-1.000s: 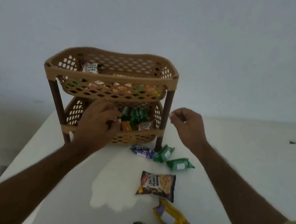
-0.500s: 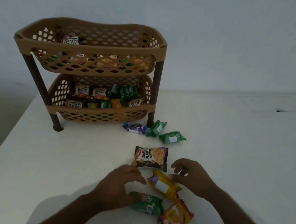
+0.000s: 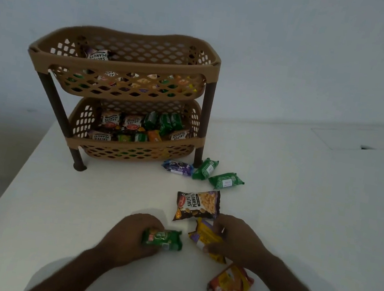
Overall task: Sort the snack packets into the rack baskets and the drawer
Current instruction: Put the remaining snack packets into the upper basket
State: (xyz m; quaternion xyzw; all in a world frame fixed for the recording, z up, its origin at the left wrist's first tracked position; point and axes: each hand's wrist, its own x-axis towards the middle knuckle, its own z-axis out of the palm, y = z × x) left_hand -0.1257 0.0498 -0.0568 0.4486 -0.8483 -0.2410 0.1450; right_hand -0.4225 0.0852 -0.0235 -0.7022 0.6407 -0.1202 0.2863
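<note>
A brown two-tier rack [image 3: 122, 70] stands on the white table, both baskets holding several snack packets. Near the front edge my left hand [image 3: 132, 238] grips a green packet [image 3: 164, 239]. My right hand [image 3: 236, 244] pinches a yellow packet [image 3: 204, 237] that lies on the table. A salted peanuts packet [image 3: 198, 205] lies just beyond the hands. An orange-red packet [image 3: 229, 288] lies by my right wrist. Beside the rack's right front leg lie a purple packet [image 3: 177, 167] and two green packets [image 3: 205, 169], [image 3: 226, 181].
The white table [image 3: 77, 203] ends at its left edge close to the rack's left legs, with a dark floor below. A plain wall rises behind the rack. A flat panel with a dark slot [image 3: 365, 147] sits at the far right.
My hands came down from the rack to the packets near the front edge. The left hand has closed on the green packet and the right hand on the yellow one.
</note>
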